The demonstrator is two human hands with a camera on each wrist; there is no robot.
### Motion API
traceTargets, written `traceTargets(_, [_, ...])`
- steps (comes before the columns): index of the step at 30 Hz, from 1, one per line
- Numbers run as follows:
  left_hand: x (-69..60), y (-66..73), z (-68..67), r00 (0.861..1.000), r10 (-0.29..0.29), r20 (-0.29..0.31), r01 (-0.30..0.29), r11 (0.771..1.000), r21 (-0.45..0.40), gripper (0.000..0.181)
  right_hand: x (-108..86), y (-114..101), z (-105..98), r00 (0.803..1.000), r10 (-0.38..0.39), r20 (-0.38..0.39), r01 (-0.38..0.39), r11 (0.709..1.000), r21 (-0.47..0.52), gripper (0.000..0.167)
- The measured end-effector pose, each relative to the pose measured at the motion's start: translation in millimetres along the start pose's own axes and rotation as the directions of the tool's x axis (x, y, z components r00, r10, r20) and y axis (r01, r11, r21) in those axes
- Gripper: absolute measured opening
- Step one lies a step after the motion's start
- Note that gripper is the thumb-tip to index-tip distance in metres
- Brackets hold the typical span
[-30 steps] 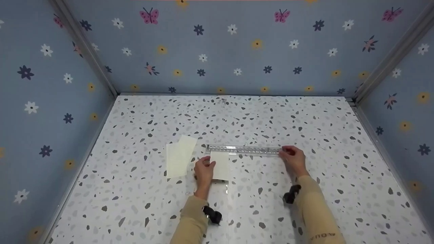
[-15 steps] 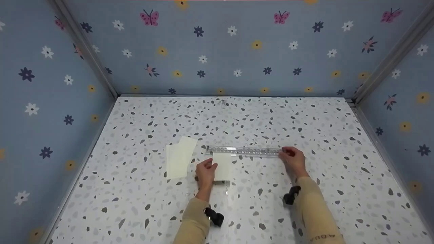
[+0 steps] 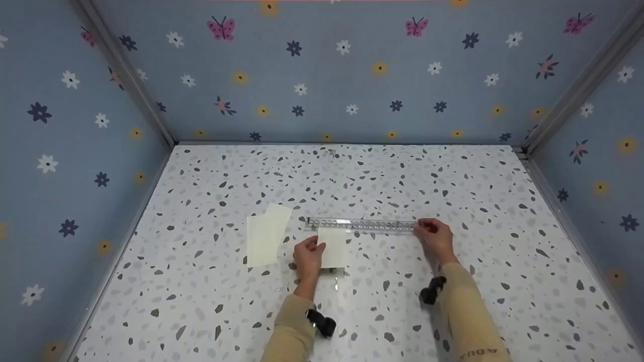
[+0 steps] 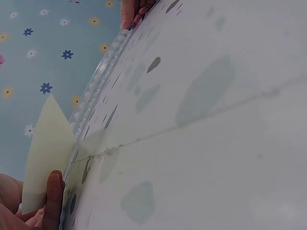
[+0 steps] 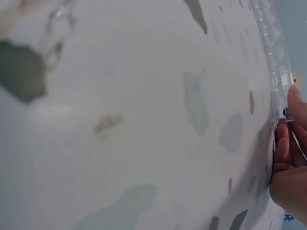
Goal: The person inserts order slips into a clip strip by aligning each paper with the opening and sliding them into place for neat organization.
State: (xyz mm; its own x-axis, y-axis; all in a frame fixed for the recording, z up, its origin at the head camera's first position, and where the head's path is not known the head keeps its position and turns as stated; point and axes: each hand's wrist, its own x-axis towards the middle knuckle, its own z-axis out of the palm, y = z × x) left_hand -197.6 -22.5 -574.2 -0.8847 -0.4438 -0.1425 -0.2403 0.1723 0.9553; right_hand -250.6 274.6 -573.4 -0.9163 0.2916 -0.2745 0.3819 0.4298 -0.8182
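A pale yellow paper slip (image 3: 333,249) lies below the left part of a clear ruler (image 3: 372,225), its top edge at the ruler. My left hand (image 3: 308,256) pinches the slip's left edge between thumb and fingers. In the left wrist view the slip (image 4: 47,148) stands up from the surface beside my left thumb, with the ruler (image 4: 98,76) beyond it. My right hand (image 3: 436,239) grips the ruler's right end. The right wrist view shows the thumb and fingers of my right hand (image 5: 290,143) around the end of the clear ruler (image 5: 277,57).
Two more pale yellow slips (image 3: 262,239) lie overlapping to the left of my left hand. The speckled white tabletop (image 3: 352,176) is bordered by blue walls (image 3: 322,75) with flowers and butterflies at the back and both sides.
My left hand has moved slightly to the right, and the slip it holds has shifted right along the ruler. The ruler and my right hand have hardly moved.
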Motion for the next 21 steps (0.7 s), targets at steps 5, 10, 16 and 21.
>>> traceTargets(5, [-1.3, 0.9, 1.8, 1.000, -0.023, 0.007, 0.023, 1.000, 0.021, 0.025, 1.2, 0.6, 1.5, 1.000, 0.002, -0.014, -0.003, 1.000, -0.006, 0.036])
traceTargets(10, [-2.1, 0.5, 5.2, 1.000, -0.014, 0.013, 0.014, 0.999, 0.029, 0.025, -0.4, 2.4, 0.8, 0.999, -0.045, -0.023, 0.045, 0.999, 0.008, 0.034])
traceTargets(16, [-5.1, 1.0, 7.9, 1.000, 0.018, 0.023, -0.018, 1.000, 0.009, 0.025, -1.8, 2.9, -1.7, 0.998, -0.061, -0.004, 0.061, 0.998, 0.008, 0.035])
traceTargets(21, [-5.8, 1.2, 10.7, 0.999, 0.026, 0.031, -0.025, 0.999, -0.025, 0.026, -0.5, 2.4, -1.9, 0.999, -0.051, -0.003, 0.051, 0.998, 0.023, 0.036])
